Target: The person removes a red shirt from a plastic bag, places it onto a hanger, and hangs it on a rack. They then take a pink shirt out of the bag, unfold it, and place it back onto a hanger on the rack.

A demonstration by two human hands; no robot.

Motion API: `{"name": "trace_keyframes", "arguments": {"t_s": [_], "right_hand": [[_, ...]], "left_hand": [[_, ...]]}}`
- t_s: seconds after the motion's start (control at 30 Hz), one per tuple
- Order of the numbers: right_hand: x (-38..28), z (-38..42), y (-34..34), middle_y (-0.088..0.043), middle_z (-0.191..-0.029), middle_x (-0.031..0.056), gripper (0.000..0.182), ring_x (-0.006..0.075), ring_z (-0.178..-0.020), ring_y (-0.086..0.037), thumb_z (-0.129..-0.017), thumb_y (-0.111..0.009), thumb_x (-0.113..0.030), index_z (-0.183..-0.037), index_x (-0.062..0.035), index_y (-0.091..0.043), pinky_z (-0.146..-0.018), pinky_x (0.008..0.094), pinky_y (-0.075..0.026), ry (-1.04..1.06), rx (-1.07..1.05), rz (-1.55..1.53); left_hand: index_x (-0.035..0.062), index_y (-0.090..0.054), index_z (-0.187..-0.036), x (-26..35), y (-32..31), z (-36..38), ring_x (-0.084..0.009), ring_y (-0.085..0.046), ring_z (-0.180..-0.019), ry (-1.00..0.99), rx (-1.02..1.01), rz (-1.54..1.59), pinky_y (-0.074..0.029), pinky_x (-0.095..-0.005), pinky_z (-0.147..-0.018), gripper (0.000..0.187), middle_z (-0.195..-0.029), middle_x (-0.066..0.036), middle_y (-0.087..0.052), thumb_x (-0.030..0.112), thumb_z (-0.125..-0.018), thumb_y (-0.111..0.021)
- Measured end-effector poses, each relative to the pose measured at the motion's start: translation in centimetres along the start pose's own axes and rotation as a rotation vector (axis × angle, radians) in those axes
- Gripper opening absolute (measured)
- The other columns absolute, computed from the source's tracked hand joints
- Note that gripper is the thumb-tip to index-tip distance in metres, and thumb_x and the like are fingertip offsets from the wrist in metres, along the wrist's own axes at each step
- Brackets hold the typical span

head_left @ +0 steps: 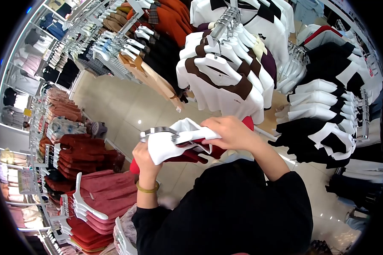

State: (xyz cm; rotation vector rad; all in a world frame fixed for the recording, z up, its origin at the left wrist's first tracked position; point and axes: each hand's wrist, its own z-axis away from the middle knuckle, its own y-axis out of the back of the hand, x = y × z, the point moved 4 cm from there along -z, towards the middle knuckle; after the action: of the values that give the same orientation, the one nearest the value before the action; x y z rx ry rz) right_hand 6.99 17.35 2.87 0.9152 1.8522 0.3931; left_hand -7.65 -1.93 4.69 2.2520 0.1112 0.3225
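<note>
Between my hands, at chest height, is a red garment (183, 159) with a white collar-like part (162, 146) and a white hanger (195, 135) at its top. A shiny metal piece (159, 131), apparently the hanger's hook, lies over the white part. My left hand (147, 156), a yellow bangle on its wrist, is closed on the garment's left end. My right hand (229, 132) is closed around the other end, thumb and fingers at the hanger and white cloth. Folds hide some of the fingertips.
A rack of white and brown polo shirts (221, 80) hangs just ahead. Black and white tops (319, 136) are on the right. To my left hang pink tops (108, 191) and rust-coloured clothes (83, 155). Tiled floor (123, 102) shows between the racks.
</note>
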Motion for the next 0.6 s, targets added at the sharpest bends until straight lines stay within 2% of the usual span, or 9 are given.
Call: {"name": "trace_keyframes", "arguments": {"t_s": [0.1,0.17,0.27,0.3,0.33,0.43,0.5,0.53,0.6], "right_hand": [[0.5,-0.2,0.1,-0.062,-0.079,0.0102,0.032,0.0315,-0.068,-0.06,-0.065,-0.065,-0.008,-0.096,-0.0065,-0.057,-0.059,0.0401,-0.047,-0.031,0.027,-0.037],[0.5,-0.1,1.2,-0.062,-0.079,0.0106,0.032,0.0313,-0.067,-0.06,-0.064,-0.066,-0.008,-0.095,-0.0063,-0.057,-0.059,0.0394,-0.048,-0.034,0.069,-0.013],[0.8,-0.1,3.0,-0.061,-0.076,0.0123,0.031,0.031,-0.064,-0.06,-0.063,-0.066,-0.009,-0.093,-0.0061,-0.059,-0.057,0.0372,-0.048,-0.045,0.122,0.034],[0.9,-0.2,3.6,-0.061,-0.075,0.0127,0.032,0.0313,-0.063,-0.06,-0.063,-0.066,-0.009,-0.093,-0.006,-0.058,-0.056,0.0368,-0.048,-0.033,0.143,0.063],[0.9,-0.3,4.2,-0.061,-0.075,0.0132,0.032,0.0315,-0.063,-0.06,-0.062,-0.067,-0.008,-0.093,-0.0059,-0.058,-0.056,0.0364,-0.048,-0.02,0.164,0.094],[1.0,-0.7,5.7,-0.063,-0.077,0.0134,0.031,0.0307,-0.065,-0.061,-0.061,-0.067,-0.006,-0.091,-0.0035,-0.059,-0.058,0.0348,-0.049,-0.064,0.229,0.086],[1.1,-0.8,6.8,-0.064,-0.079,0.0136,0.029,0.0286,-0.067,-0.063,-0.06,-0.067,-0.004,-0.088,-0.0014,-0.061,-0.06,0.0319,-0.05,-0.069,0.33,0.107],[1.1,-0.9,7.1,-0.064,-0.079,0.0136,0.029,0.0286,-0.067,-0.063,-0.06,-0.067,-0.004,-0.088,-0.0014,-0.061,-0.06,0.0319,-0.05,-0.067,0.331,0.107],[1.3,-1.1,7.4,-0.064,-0.081,0.0148,0.032,0.0325,-0.069,-0.062,-0.062,-0.065,-0.005,-0.094,-0.003,-0.06,-0.063,0.0348,-0.05,-0.109,0.281,0.036]], "left_hand": [[0.001,-0.057,-0.071,0.1,-0.5,-0.4,-0.0302,-0.048,-0.051,-0.016,-0.03,-0.042,-0.038,-0.0367,-0.048,0.014,-0.059,-0.011,-0.049,0.008,-0.061,-0.064],[0.0001,-0.056,-0.078,-1.0,-0.6,-0.1,-0.0308,-0.051,-0.059,0.03,-0.078,-0.099,-0.04,-0.0365,-0.055,0.019,-0.067,-0.012,-0.052,0.009,-0.063,-0.063],[0.0005,-0.056,-0.084,-2.0,0.4,-0.7,-0.0303,-0.054,-0.065,0.03,-0.042,-0.182,-0.041,-0.0366,-0.059,0.022,-0.071,-0.012,-0.054,0.009,-0.065,-0.063],[0.0015,-0.056,-0.09,-2.4,0.6,-0.6,-0.0302,-0.055,-0.069,0.094,-0.076,-0.217,-0.041,-0.037,-0.063,0.027,-0.076,-0.012,-0.055,0.007,-0.065,-0.064],[0.0022,-0.056,-0.092,-2.9,0.7,-0.6,-0.0319,-0.055,-0.071,0.128,-0.062,-0.224,-0.043,-0.0374,-0.065,0.031,-0.078,-0.013,-0.056,0.004,-0.062,-0.065],[0.0011,-0.055,-0.093,-4.8,1.4,0.0,-0.0321,-0.056,-0.073,0.215,-0.004,-0.216,-0.044,-0.0382,-0.069,0.034,-0.079,-0.011,-0.057,0.004,-0.062,-0.069],[-0.0004,-0.053,-0.102,-6.3,1.9,0.3,-0.031,-0.056,-0.081,0.513,-0.085,-0.121,-0.044,-0.0381,-0.073,0.045,-0.088,-0.013,-0.057,0.012,-0.064,-0.075],[-0.0004,-0.049,-0.114,-5.6,2.6,-0.1,-0.0293,-0.055,-0.09,0.409,-0.018,-0.075,-0.045,-0.0378,-0.08,0.064,-0.102,-0.015,-0.056,0.02,-0.063,-0.08],[0.0003,-0.043,-0.124,-4.2,3.0,-1.5,-0.0293,-0.053,-0.098,0.295,0.017,0.09,-0.043,-0.0383,-0.088,0.078,-0.113,-0.017,-0.051,0.022,-0.059,-0.082]]}}
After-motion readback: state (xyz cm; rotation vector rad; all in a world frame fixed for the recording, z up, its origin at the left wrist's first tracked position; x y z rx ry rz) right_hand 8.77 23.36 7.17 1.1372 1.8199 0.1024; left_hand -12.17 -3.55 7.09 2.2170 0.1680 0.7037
